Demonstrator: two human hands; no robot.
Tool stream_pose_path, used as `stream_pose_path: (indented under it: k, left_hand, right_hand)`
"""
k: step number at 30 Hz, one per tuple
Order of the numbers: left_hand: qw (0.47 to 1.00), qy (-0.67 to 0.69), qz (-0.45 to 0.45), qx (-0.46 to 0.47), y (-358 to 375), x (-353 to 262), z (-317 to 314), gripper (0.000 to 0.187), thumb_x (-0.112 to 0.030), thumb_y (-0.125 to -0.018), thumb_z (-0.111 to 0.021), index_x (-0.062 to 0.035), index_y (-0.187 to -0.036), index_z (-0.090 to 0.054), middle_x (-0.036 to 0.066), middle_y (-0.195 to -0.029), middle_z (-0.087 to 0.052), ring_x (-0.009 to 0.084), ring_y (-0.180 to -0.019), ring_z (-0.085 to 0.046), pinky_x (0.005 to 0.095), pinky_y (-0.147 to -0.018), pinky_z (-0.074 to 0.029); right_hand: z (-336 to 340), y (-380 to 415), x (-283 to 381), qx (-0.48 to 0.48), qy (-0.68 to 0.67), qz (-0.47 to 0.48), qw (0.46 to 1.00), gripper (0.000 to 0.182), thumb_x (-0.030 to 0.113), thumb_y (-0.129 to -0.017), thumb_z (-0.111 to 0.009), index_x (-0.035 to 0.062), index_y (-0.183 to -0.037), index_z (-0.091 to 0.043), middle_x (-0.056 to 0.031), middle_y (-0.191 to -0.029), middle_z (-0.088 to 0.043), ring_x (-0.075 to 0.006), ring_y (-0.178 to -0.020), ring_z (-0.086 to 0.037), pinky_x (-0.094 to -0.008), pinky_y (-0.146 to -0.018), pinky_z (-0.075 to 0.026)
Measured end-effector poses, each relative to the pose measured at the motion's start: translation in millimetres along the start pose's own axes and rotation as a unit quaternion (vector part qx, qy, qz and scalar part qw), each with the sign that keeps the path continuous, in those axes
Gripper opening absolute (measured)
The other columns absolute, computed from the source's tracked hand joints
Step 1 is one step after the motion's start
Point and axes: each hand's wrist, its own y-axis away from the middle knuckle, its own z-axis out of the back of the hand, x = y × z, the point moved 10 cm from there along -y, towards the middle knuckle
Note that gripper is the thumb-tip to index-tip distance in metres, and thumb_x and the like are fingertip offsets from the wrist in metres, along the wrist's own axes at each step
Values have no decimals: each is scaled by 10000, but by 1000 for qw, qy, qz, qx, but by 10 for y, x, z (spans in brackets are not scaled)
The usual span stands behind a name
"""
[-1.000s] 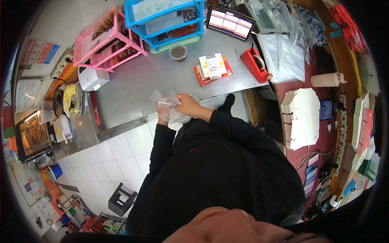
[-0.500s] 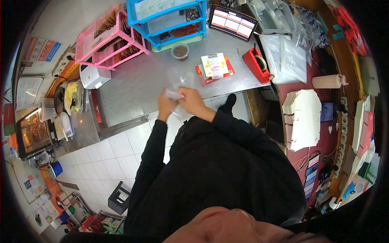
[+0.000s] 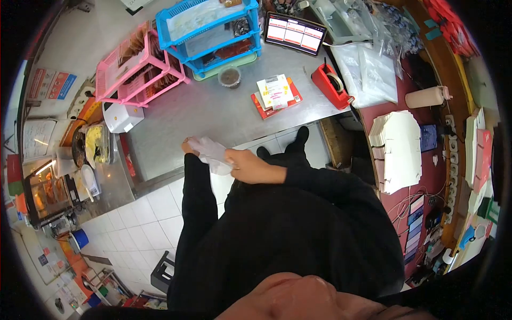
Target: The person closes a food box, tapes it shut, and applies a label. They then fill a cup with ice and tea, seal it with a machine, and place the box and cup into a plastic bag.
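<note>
A thin, clear plastic bag is stretched between my two hands, just past the metal counter's front edge. My right hand is closed on the bag's right side, thumb and fingers pinching the film. At the other end, my left hand grips the bag, its fingers partly covered by the plastic. On the counter beyond stands a small lidded tub with dark contents. To its right, a white paper slip with pink and yellow marks lies on a red packet.
A pink rack and a blue tiered rack stand at the back of the metal counter. A tablet, a red tape dispenser and clear bags sit to the right. Stacked white cartons occupy the side table.
My hands have moved apart and the bag is now spread between them. The left hand went left, the right hand came closer to my body. The camera view has shifted slightly.
</note>
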Motion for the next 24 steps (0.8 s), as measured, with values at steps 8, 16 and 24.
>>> stream_pose_path:
  k: [8, 16, 24]
  left_hand:
    - [926, -208, -272, -160, 317, -2781, 259, 218, 22, -641, -591, -45, -840, -535, 134, -683, -588, 343, -665, -592, 416, -591, -452]
    - [918, -239, -308, -69, 730, -3216, 353, 212, 79, -619, -545, -77, -757, -578, 115, -648, -553, 291, -584, -562, 357, -519, -427]
    - [905, -298, -235, -193, 815, -2793, 906, 318, 104, -599, -565, -122, -820, -605, 80, -666, -538, 255, -632, -521, 351, -581, -418]
  right_hand:
    - [813, -208, 665, -237, 314, 82, 916, 847, 281, -574, -835, 192, -1315, -436, -184, -1292, -353, -360, -1206, -351, -558, -987, -266]
    - [271, -525, 1050, -287, 457, 238, 808, 779, 260, -582, -817, 224, -1271, -456, -182, -1291, -390, -357, -1221, -368, -655, -996, -192]
    - [267, -924, 235, -85, 289, 78, 950, 303, 116, -727, -681, 150, -965, -497, -111, -736, -656, -351, -697, -638, -429, -565, -463]
